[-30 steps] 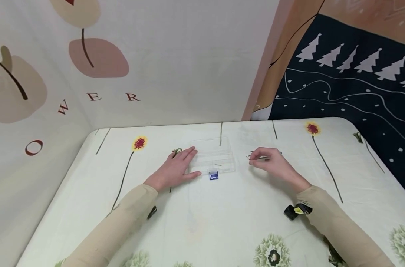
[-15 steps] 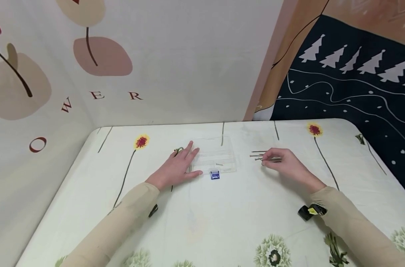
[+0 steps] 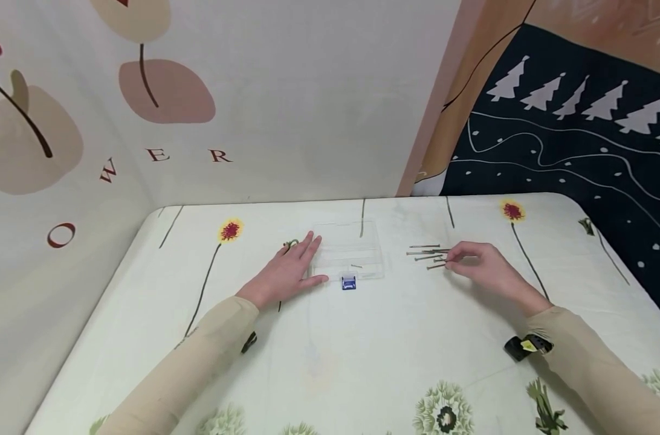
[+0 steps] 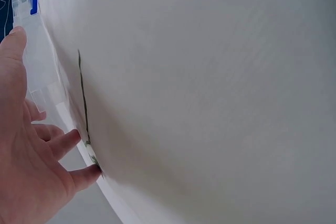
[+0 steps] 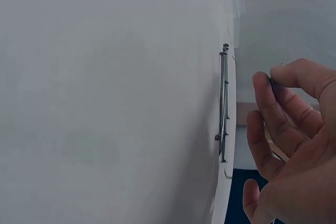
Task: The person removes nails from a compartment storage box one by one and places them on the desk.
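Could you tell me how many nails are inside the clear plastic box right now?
1 nail shows inside the clear plastic box, in its near section just behind the blue latch. The left hand covers the box's left edge, so another could be hidden there.

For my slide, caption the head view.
Left hand flat against a clear plastic box while the right hand pinches a nail from a small pile.
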A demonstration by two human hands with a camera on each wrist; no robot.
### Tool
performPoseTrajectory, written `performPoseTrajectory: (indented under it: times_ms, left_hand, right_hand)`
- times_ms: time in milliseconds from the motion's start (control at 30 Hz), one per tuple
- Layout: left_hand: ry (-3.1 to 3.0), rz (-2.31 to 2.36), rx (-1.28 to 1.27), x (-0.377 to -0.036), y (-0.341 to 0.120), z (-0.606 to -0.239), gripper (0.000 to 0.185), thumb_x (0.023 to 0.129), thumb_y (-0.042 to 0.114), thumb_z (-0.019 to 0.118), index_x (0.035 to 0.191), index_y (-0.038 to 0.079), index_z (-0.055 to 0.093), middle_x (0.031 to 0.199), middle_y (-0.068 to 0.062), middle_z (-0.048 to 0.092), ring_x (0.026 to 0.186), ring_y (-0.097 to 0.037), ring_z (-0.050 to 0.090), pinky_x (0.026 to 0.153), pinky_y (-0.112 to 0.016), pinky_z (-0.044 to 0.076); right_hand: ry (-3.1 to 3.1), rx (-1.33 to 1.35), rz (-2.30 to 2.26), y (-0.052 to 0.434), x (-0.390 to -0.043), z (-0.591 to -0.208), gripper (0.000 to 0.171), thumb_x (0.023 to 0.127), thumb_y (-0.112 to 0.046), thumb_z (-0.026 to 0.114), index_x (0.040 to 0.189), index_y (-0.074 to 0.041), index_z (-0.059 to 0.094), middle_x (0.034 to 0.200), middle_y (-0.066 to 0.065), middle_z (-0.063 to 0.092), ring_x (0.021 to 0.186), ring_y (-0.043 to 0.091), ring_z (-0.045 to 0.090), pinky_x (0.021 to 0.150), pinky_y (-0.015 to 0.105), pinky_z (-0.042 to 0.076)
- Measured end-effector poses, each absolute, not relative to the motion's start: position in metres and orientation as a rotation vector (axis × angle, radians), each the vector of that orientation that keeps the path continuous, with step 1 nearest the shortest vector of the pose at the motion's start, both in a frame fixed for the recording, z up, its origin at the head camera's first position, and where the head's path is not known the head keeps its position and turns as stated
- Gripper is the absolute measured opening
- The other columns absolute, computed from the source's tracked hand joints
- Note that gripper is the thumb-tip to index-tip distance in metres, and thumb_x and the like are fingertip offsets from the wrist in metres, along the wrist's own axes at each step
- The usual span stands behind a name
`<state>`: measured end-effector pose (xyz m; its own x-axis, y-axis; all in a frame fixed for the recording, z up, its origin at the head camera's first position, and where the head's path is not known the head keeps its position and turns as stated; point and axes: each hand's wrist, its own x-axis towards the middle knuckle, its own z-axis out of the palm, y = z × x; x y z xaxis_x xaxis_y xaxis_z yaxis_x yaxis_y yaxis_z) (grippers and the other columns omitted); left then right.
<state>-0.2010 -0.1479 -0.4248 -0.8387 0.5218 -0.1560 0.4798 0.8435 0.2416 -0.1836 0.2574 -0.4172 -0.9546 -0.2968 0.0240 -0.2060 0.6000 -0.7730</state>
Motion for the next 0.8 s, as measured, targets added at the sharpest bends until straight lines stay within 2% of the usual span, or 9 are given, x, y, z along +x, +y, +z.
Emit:
performPoseTrajectory:
  times_ms: [467,633,800]
  left_hand:
    - [2.804,0.285,0.759,-0.202,-0.152,-0.427,0.090,0.093,0.062,0.047,0.156,0.008,0.011,0.161,-0.012,0.004,0.144,-0.029,0.018,0.113,-0.052,0.016]
    - [2.814,0.286,0.776,-0.203,-0.153,-0.427,0.089,0.093,0.062,0.048,0.156,0.008,0.013,0.161,-0.013,0.006,0.144,-0.029,0.019,0.112,-0.053,0.018]
    - [2.810,0.287,0.782,-0.203,-0.152,-0.428,0.090,0.093,0.062,0.048,0.156,0.009,0.013,0.160,-0.013,0.006,0.144,-0.030,0.019,0.112,-0.053,0.018]
  right_hand:
    - [2.848,-0.344,-1.079,0.284,-0.182,-0.413,0.010,0.090,-0.014,0.069,0.096,-0.006,0.071,0.095,0.009,0.068,0.103,0.032,0.056,0.086,0.049,0.038]
    - [2.861,-0.307,-1.095,0.291,-0.181,-0.411,0.011,0.090,-0.013,0.068,0.097,-0.005,0.070,0.096,0.012,0.069,0.103,0.037,0.058,0.093,0.062,0.026]
    - [2.881,-0.295,-1.078,0.295,-0.181,-0.413,0.008,0.090,-0.012,0.069,0.095,-0.007,0.071,0.093,0.011,0.069,0.096,0.033,0.059,0.090,0.074,0.014]
